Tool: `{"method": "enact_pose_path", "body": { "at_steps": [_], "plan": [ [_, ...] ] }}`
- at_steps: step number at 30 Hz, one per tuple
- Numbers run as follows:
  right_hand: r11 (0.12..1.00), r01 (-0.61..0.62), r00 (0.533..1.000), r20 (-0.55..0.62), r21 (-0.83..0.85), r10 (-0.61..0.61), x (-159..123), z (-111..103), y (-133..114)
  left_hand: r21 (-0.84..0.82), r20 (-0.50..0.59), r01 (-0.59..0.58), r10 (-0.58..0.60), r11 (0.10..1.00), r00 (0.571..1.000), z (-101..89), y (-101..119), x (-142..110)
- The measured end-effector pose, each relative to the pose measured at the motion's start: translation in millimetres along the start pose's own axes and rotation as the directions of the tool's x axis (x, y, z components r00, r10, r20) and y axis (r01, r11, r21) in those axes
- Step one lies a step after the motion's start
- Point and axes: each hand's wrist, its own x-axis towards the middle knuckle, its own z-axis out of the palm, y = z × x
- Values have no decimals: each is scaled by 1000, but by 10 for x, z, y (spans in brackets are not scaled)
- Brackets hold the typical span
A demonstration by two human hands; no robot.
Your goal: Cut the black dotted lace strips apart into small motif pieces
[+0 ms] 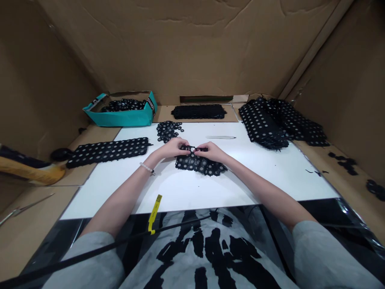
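Note:
Before me on the white board (228, 184) lies a piece of black fabric with pale dots (198, 163). Its far edge is pinched by my left hand (176, 147) on the left and by my right hand (212, 151) a little to the right, with the fingertips close together. A small gap in the dark edge shows white between them. Just beyond my left hand is a heap of loose black rings or discs with pale centres (167, 130). Tweezers (221, 137) lie on the board past my right hand.
A teal box (123, 118) holds more dotted pieces. Dotted fabric strips lie at left (111, 151) and in a pile (264, 124) at right. A dark stack (198, 112) sits at the back. Scissors (25, 208) and a yellow bottle (33, 168) are left. Cardboard walls (192, 52) surround the table.

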Motion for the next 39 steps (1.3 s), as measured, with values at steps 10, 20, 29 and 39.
{"method": "enact_pose_path", "body": {
  "at_steps": [10, 20, 29, 39],
  "plan": [
    [999, -40, 998, -51, -15, 39, 20, 33, 8, -57, -211, 132, -141, 990, 967, -147, -25, 16],
    [997, -78, 994, -74, -6, 78, 0, 32, 6, 226, -677, 358, -118, 906, 727, -306, -425, -104],
    [1000, 22, 997, -67, 4, -22, 2, 22, 8, 114, -141, -9, 25, 993, 990, -25, 33, 16],
    [997, -81, 995, -58, -17, 80, -5, 16, 18, -271, -607, 161, -299, 949, 736, -378, -396, -66]
  ]
}}
